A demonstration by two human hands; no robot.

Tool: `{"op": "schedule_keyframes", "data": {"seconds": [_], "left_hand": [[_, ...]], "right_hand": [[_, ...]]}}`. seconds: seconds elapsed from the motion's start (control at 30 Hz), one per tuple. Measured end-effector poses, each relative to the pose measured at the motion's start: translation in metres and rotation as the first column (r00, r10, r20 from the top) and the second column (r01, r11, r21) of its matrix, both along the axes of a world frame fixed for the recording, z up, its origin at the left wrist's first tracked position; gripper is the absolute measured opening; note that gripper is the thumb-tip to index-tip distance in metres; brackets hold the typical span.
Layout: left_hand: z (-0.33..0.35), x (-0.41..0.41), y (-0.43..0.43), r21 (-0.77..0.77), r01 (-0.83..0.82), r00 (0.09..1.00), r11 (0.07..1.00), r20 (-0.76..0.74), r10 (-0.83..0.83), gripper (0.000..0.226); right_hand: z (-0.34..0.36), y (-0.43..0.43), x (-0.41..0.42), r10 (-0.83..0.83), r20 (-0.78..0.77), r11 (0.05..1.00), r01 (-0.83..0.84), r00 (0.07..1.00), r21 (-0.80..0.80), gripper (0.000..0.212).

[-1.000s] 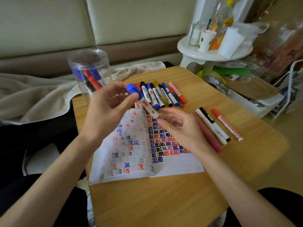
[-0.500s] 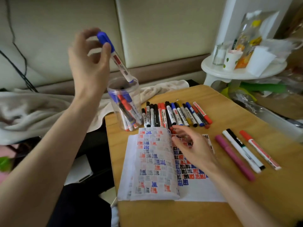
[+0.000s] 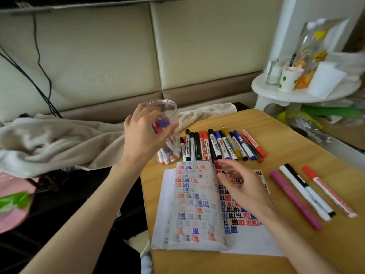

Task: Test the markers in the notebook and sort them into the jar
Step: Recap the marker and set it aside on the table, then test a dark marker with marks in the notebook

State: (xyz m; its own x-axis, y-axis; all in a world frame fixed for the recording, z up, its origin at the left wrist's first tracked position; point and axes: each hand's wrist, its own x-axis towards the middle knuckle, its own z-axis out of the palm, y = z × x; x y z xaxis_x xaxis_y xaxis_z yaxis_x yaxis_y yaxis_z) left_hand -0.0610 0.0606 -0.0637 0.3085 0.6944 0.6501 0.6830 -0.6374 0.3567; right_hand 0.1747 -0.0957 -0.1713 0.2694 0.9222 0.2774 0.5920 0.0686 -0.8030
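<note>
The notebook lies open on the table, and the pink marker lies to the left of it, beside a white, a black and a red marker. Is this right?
Not quite. The pink marker lies to the right of the open notebook, not to the left. The head view shows it on the table, beside the white marker, the black marker and the red marker.

On the table (image 3: pixel 276 131), the jar (image 3: pixel 169 111) stands left of the marker row (image 3: pixel 221 145), behind the notebook (image 3: pixel 197 204).

We see red, blue and black marks gridding the notebook (image 3: pixel 197 204). The far row of markers (image 3: pixel 216 144) shows black, red, blue and yellow; at right lies 1 pink marker (image 3: pixel 296 200).
</note>
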Motion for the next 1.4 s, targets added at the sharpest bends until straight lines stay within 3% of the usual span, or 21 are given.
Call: {"op": "schedule_keyframes", "data": {"seconds": [0.07, 0.2, 0.3, 0.43, 0.53, 0.63, 0.7, 0.83, 1.03, 1.23, 1.4], "left_hand": [[-0.007, -0.001, 0.003, 0.013, -0.065, 0.994, 0.998, -0.083, 0.066, 0.048], [-0.003, 0.003, 0.003, -0.016, -0.054, 0.997, 0.998, -0.052, 0.054, 0.047], [-0.004, 0.008, -0.008, 0.026, -0.046, 0.998, 0.999, 0.049, 0.044, 0.049], [-0.017, 0.032, -0.057, 0.175, 0.024, 0.966, 0.984, 0.250, -0.068, 0.031], [-0.031, 0.056, -0.094, -0.085, 0.333, 0.907, 0.939, 0.301, -0.295, 0.029], [-0.054, 0.074, -0.111, -0.438, 0.517, 0.850, 0.736, 0.367, -0.378, 0.033], [-0.067, 0.079, -0.112, -0.521, 0.518, 0.853, 0.679, 0.370, -0.367, 0.033], [-0.077, 0.082, -0.101, -0.542, 0.491, 0.867, 0.682, 0.381, -0.321, 0.028], [-0.074, 0.083, -0.086, -0.561, 0.467, 0.881, 0.684, 0.365, -0.302, 0.023], [-0.071, 0.084, -0.084, -0.538, 0.492, 0.866, 0.684, 0.382, -0.322, 0.024], [-0.072, 0.082, -0.088, -0.531, 0.512, 0.854, 0.675, 0.396, -0.337, 0.024]], "right_hand": [[-0.001, 0.000, 0.000, -0.003, 0.001, 1.000, 0.003, 1.000, 0.003, 0.041], [-0.001, 0.001, 0.001, -0.004, 0.008, 1.000, 0.004, 1.000, 0.001, 0.040], [0.000, 0.001, 0.000, -0.004, 0.005, 1.000, 0.004, 1.000, -0.002, 0.040], [0.002, 0.001, 0.000, -0.020, -0.006, 1.000, 0.020, 1.000, 0.013, 0.038], [0.002, 0.003, 0.007, -0.070, -0.018, 0.997, 0.070, 0.997, 0.037, 0.037], [0.004, 0.004, 0.021, -0.160, -0.023, 0.987, 0.161, 0.987, 0.030, 0.037], [0.006, 0.002, 0.031, -0.208, -0.030, 0.977, 0.209, 0.978, 0.047, 0.038], [0.011, -0.003, 0.044, -0.272, -0.079, 0.960, 0.276, 0.959, 0.038, 0.033], [0.008, -0.003, 0.058, -0.407, 0.136, 0.913, 0.406, 0.903, 0.040, 0.036], [0.009, 0.008, 0.081, -0.532, 0.424, 0.820, 0.570, 0.733, 0.043, 0.028], [0.005, 0.014, 0.085, -0.529, 0.522, 0.784, 0.621, 0.669, -0.001, 0.023]]}}
